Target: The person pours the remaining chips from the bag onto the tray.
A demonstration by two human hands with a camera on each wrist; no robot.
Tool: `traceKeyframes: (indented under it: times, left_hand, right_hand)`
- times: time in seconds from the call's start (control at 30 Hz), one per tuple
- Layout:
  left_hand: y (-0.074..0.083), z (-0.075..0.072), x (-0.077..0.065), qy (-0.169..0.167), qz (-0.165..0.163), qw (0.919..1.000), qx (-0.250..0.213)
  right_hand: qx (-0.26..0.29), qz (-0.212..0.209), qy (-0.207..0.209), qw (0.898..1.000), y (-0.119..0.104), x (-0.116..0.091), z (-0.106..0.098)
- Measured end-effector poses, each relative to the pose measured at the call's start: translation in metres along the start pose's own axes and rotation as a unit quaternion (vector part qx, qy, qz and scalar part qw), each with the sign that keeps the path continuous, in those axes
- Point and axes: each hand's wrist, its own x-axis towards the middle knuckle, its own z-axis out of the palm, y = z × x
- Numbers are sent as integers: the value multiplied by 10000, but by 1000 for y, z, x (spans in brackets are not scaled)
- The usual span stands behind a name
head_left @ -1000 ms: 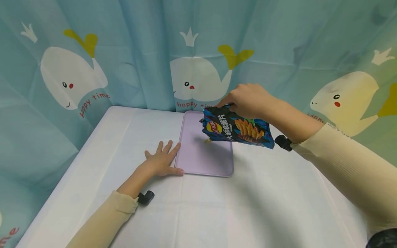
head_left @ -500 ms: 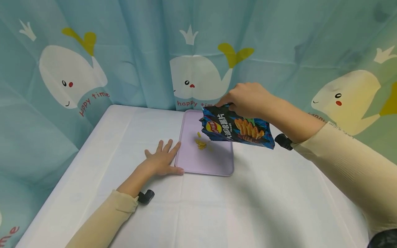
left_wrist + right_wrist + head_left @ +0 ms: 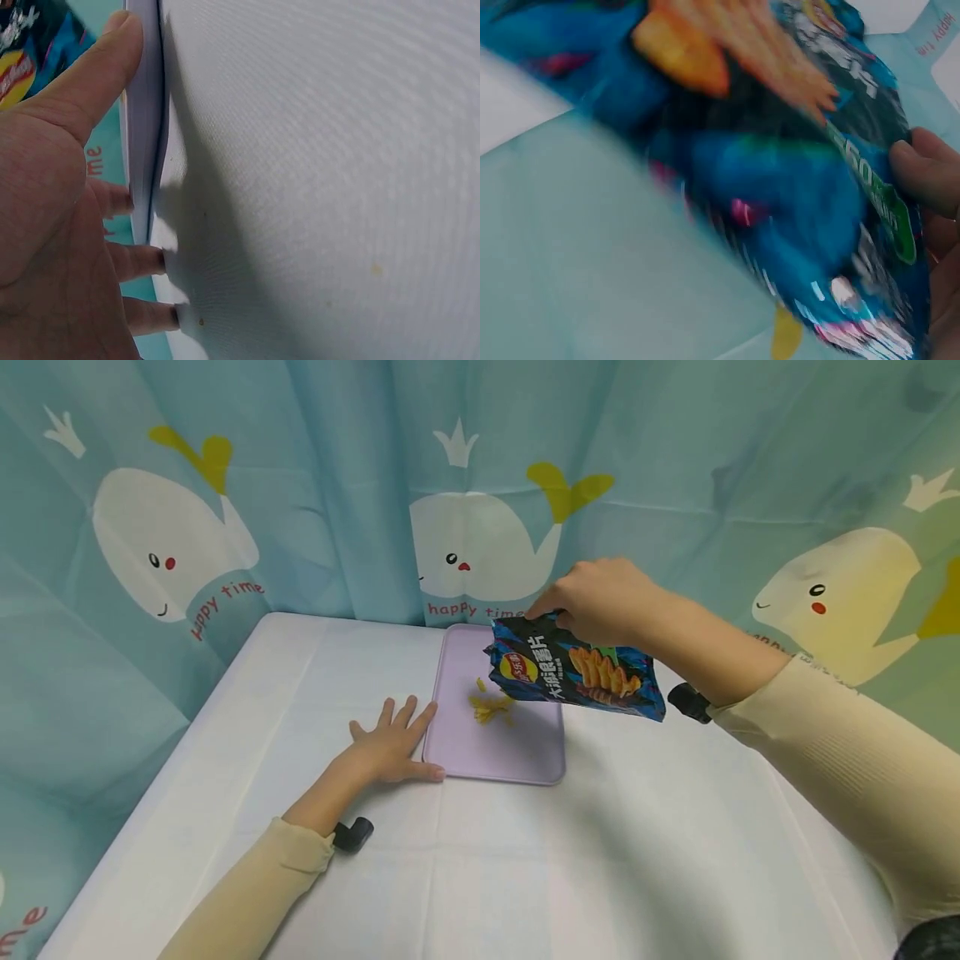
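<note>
My right hand point(image 3: 600, 602) grips a blue and black potato chip bag point(image 3: 573, 668) by its upper edge, thumb on the printed side in the right wrist view. The bag lies sideways in the air, its ragged end over a flat lilac tray point(image 3: 457, 752). Below that end, a small heap of yellow chips point(image 3: 489, 710) rests on the tray, partly hidden by the bag. My left hand point(image 3: 390, 750) lies with fingers spread at the tray's left edge. In the left wrist view its thumb point(image 3: 97, 71) touches the tray's side point(image 3: 144, 112).
A white cloth point(image 3: 480, 868) covers the table under the tray. Behind the table hangs a light blue curtain point(image 3: 337, 485) with whale prints. Tiny yellow crumbs point(image 3: 376, 269) dot the cloth in the left wrist view.
Yellow chips have dropped from the bag's end onto the tray, and the heap has grown and spread. Both hands have stayed nearly in place.
</note>
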Motion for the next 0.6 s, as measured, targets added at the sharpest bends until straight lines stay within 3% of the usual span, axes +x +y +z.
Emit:
traceKeyframes:
  times: [0.6]
  left_hand:
    - [-1,-2,0,-21,11,10000,-54]
  right_hand:
    - [10,39,-101,9999,-3,-3,-9]
